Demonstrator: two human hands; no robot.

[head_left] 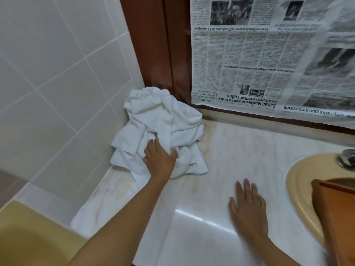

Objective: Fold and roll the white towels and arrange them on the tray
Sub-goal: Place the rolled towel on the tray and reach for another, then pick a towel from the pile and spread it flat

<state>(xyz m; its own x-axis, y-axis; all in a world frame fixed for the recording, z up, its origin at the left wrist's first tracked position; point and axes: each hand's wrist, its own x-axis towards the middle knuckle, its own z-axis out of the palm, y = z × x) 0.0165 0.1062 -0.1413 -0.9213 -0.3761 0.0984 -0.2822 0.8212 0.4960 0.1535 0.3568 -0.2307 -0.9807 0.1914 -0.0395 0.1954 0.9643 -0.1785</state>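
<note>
Left hand (pixel 159 162) rests spread on the white towels (pixel 163 123), heaped in the far left corner of the tabletop (pixel 249 150); right hand (pixel 247 212) lies flat, empty. Soft, limp cloth; I'd pinch a loose corner.

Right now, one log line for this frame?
left hand: touches towel pile | right hand: flat on counter | tray: at sink | towels: unfolded

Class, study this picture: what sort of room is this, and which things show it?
Most likely a bathroom: a tiled wall, a marble counter with a basin and tap set in it, and a heap of white towels.
</note>
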